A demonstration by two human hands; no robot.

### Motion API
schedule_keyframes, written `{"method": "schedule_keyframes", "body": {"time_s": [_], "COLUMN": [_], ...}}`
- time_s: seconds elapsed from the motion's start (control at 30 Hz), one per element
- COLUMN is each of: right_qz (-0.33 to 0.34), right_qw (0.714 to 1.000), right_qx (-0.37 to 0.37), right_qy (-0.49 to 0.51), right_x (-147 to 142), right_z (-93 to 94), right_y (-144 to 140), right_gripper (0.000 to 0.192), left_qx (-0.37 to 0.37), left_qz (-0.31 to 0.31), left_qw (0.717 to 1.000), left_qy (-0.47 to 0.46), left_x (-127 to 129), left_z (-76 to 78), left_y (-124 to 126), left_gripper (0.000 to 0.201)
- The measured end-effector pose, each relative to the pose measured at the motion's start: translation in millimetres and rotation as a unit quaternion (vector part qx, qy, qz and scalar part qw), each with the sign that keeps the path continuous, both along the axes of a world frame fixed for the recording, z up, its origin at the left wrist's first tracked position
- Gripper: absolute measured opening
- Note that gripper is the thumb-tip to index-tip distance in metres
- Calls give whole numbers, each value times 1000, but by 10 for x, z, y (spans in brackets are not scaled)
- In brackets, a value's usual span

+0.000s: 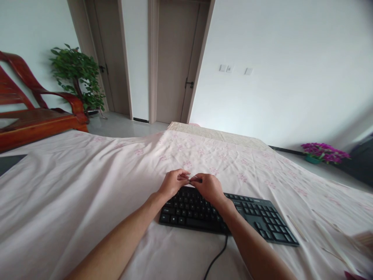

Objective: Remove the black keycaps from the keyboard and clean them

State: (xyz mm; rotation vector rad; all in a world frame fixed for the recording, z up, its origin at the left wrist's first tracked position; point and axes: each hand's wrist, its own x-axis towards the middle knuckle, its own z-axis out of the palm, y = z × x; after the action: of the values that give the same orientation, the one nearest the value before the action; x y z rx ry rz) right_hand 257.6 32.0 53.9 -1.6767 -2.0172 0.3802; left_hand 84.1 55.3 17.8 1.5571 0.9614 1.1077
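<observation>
soft pale pink cloth with flowers point(131, 165) lies all around. just under the left hand point(174, 183) and right hand point(208, 186) is a long black plastic keyboard point(251, 220). the right's nearly closed fingers pinch a tiny dark thing point(190, 181); the left's curl beside it, maybe gripping, can't tell. slipping fingers could lose it.

The keyboard point(201, 214) is black, the pale cloth point(131, 171) pink-flowered.
</observation>
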Motion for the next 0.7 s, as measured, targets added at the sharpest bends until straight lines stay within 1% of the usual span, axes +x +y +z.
{"method": "schedule_keyframes", "body": {"time_s": [0.1,0.17,0.23,0.3,0.37,0.43,0.5,0.57,0.7], "right_qz": [26,25,10,-10,-20,-16,-5,3,3], "right_qw": [997,995,996,998,998,998,998,996,993], "right_qx": [-38,-56,-59,-57,-54,-46,-34,-28,-28], "right_qy": [61,74,60,28,-7,-36,-60,-88,-118], "right_x": [52,87,107,104,75,26,-34,-98,-199], "right_z": [25,32,30,20,2,-23,-50,-75,-106], "right_y": [100,186,265,322,354,366,371,374,387], "right_gripper": [16,18,19,19,17,15,14,14,15], "left_qx": [5,5,6,17,34,43,39,32,29], "left_qz": [9,34,83,157,227,271,291,298,299], "left_qw": [1000,999,996,987,973,962,956,954,953], "left_qy": [-9,-19,-26,-25,-13,7,23,29,29], "left_x": [-27,-77,-160,-269,-383,-479,-540,-566,-563], "left_z": [63,108,132,117,64,-9,-77,-120,-131], "left_y": [2,22,59,108,155,191,212,221,218], "left_gripper": [31,33,37,43,47,47,46,45,45]}}
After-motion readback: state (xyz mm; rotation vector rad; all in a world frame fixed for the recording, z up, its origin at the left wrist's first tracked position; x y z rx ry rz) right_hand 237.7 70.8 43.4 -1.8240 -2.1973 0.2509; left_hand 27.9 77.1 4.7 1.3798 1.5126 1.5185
